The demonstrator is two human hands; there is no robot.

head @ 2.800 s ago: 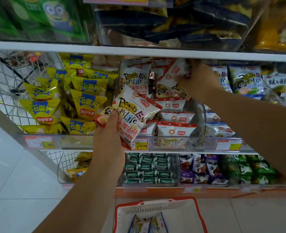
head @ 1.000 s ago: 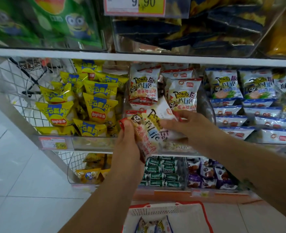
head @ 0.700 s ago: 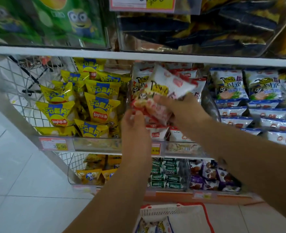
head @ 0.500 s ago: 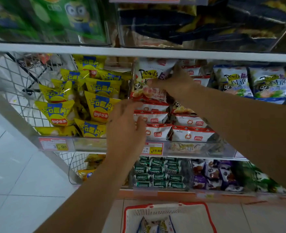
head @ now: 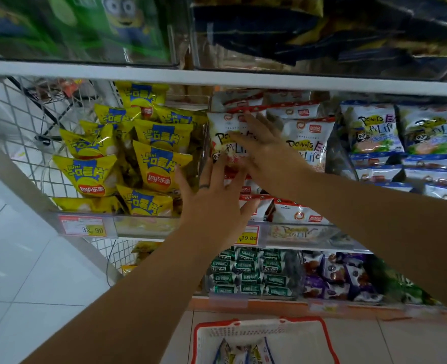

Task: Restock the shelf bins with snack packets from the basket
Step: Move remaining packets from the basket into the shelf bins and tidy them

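White-and-red snack packet: stands upright at the front of the stack in the clear middle bin, centre of the frame, just under the shelf board.

My right hand: released, fingers straight and laid flat across the face of that packet, pressing it back against the row behind.

My left hand: released, fingers spread wide, raised in front of the same bin just below the right hand. Its fingertips reach the packet's lower edge; I cannot tell whether they touch.

Matching packet: upright, just right of the first, same bin. More of the kind lie in rows beneath.

Yellow crisp packets: heaped in the bin at centre left, price tag on the rail below.

Blue-and-white packets: bin at right, same shelf.

Green small packets and purple packets: lower shelf, side by side.

Green bags and dark blue bags: top shelf, upper part of the frame.

Basket: white with a red rim, on the floor at bottom centre, a few snack packets lying inside.

Wire mesh panel: left edge, white floor tiles below it.
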